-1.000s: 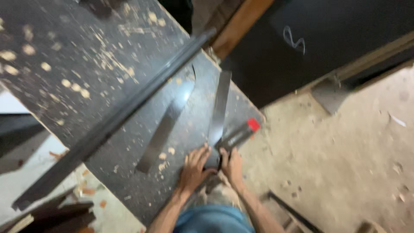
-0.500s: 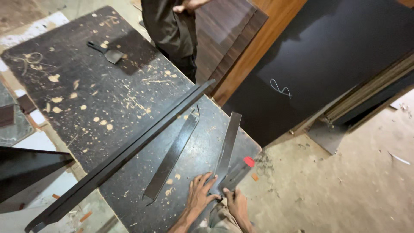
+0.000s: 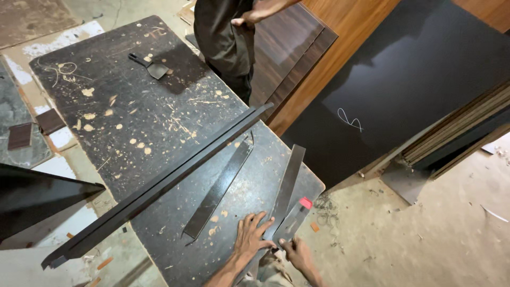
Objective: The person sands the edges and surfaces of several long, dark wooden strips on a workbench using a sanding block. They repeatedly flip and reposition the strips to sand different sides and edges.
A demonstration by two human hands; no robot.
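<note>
- left hand [image 3: 249,237] fingers spread flat, pinning dark strip [image 3: 285,190] on surface [image 3: 133,122]
- right hand [image 3: 298,251] fingers clamped on red-tipped tool [image 3: 294,219]
- strip likely thin, light, flexy; hold near end

Dusty floor [image 3: 435,239], leaning boards [image 3: 404,79] — workshop
</note>
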